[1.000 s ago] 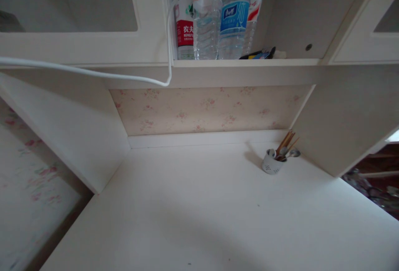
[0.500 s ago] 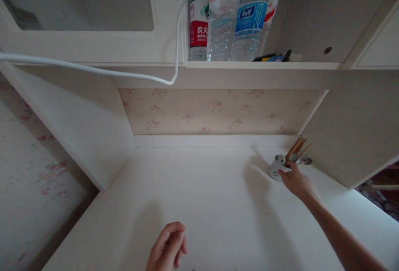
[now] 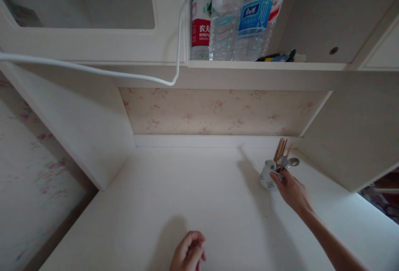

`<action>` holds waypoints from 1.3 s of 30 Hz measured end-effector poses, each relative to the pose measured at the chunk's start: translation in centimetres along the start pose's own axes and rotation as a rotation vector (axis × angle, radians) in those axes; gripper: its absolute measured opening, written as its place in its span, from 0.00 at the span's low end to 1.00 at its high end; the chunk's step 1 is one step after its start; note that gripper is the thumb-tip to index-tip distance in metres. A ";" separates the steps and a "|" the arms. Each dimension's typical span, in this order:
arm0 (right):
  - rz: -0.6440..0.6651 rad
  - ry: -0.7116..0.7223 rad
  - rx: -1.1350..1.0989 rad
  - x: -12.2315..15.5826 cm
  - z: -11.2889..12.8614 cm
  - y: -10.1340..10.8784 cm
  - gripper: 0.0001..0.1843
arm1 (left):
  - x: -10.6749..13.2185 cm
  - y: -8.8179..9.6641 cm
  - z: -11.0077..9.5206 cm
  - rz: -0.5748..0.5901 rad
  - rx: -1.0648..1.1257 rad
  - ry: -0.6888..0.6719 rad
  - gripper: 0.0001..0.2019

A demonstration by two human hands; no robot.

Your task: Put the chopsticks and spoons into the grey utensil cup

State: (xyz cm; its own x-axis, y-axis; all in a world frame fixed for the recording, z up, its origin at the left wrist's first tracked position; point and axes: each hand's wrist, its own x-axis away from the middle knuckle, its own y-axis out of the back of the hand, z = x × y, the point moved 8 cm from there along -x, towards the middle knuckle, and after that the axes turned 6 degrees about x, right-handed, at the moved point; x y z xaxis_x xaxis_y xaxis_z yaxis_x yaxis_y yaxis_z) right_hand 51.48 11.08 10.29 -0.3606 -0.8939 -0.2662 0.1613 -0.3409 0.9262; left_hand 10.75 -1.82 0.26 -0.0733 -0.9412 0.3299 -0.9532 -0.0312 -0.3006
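White tabletop [image 3: 218, 204] in a nook, floral wallpaper [image 3: 218, 111] behind, bottles [image 3: 237, 25] on shelf [image 3: 268, 65] above. Right hand [image 3: 291, 190] grips utensil cup [image 3: 266, 176] at back right; left hand [image 3: 188, 255] loosely curled, empty, near front edge.

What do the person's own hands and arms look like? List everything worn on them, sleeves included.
Both are bare. The right hand has no glove, ring or watch showing; the right forearm is uncovered to the picture's edge, no sleeve in view. The left hand is gloveless too; its wrist and arm are cut off below.
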 end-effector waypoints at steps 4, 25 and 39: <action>-0.003 0.112 -0.212 4.6 5.4 2.0 0.25 | -1.5 -1.3 -4.1 0.107 0.117 -0.069 0.24; 0.705 0.084 -1.079 20.4 19.8 -6.7 0.34 | -4.5 -3.6 -1.4 -0.094 0.869 0.242 0.10; 1.237 -0.040 -1.193 21.2 21.0 -2.3 0.35 | -4.8 -1.5 -1.3 -0.234 0.948 0.268 0.08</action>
State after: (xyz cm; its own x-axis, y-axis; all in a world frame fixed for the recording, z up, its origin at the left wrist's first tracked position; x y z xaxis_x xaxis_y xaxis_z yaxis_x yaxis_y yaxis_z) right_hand 24.15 -0.98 8.16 0.4774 -0.7711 0.4214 0.8743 0.4648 -0.1400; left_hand 12.14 3.22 0.29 -0.0888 -0.7743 0.6266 -0.3347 -0.5693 -0.7510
